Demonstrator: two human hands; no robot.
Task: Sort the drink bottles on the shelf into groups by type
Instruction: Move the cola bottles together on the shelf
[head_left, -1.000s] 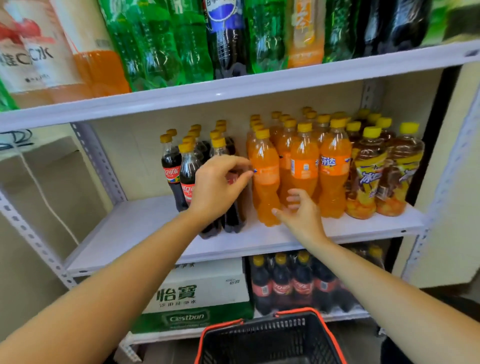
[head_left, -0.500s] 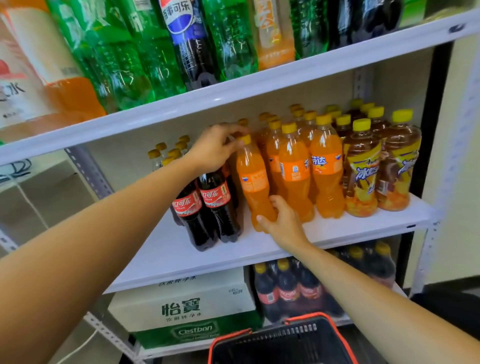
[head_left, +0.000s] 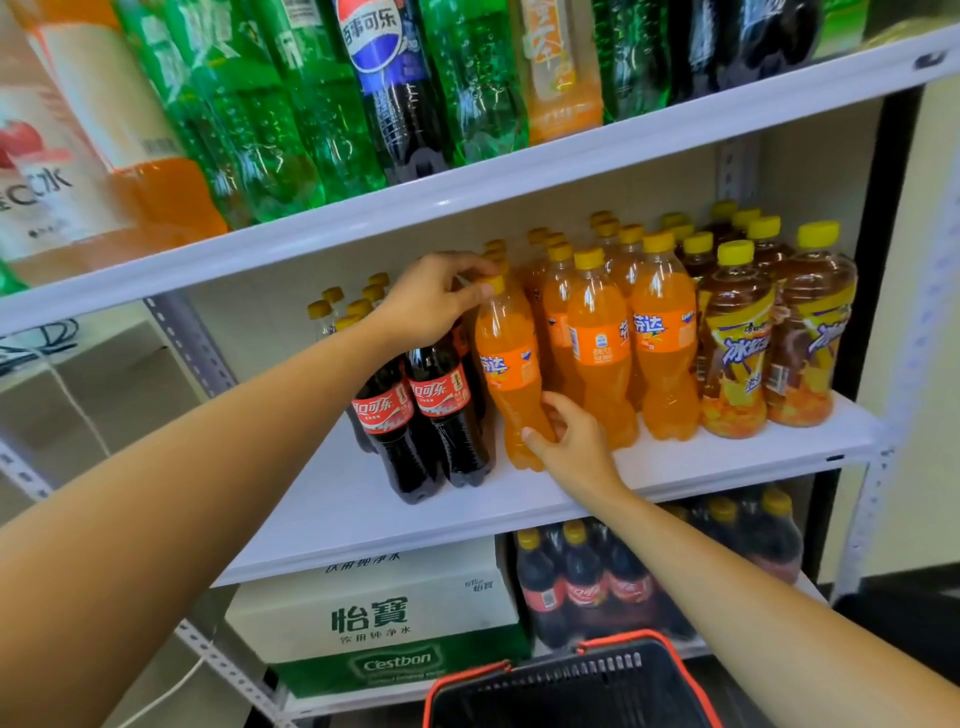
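Orange soda bottle (head_left: 511, 374) tilted, toward the shelf's (head_left: 363, 525) front edge.
Black slatted basket (head_left: 571, 680) nearest; right hand (head_left: 574, 441) grips the bottle's waisted plastic base, left hand (head_left: 431, 304) pinches its yellow cap; glossy cola bottles (head_left: 441, 410) stand just left.

Two bare forearms show, uncovered along all their visible length. The left forearm (head_left: 208, 441), in front of the left part of the white shelf (head_left: 363, 519), looks broad and smooth near the camera and narrows to the left hand (head_left: 431, 301). The right forearm (head_left: 753, 597), below the shelf's front edge, looks slimmer and ends in the bare right hand (head_left: 576, 441).
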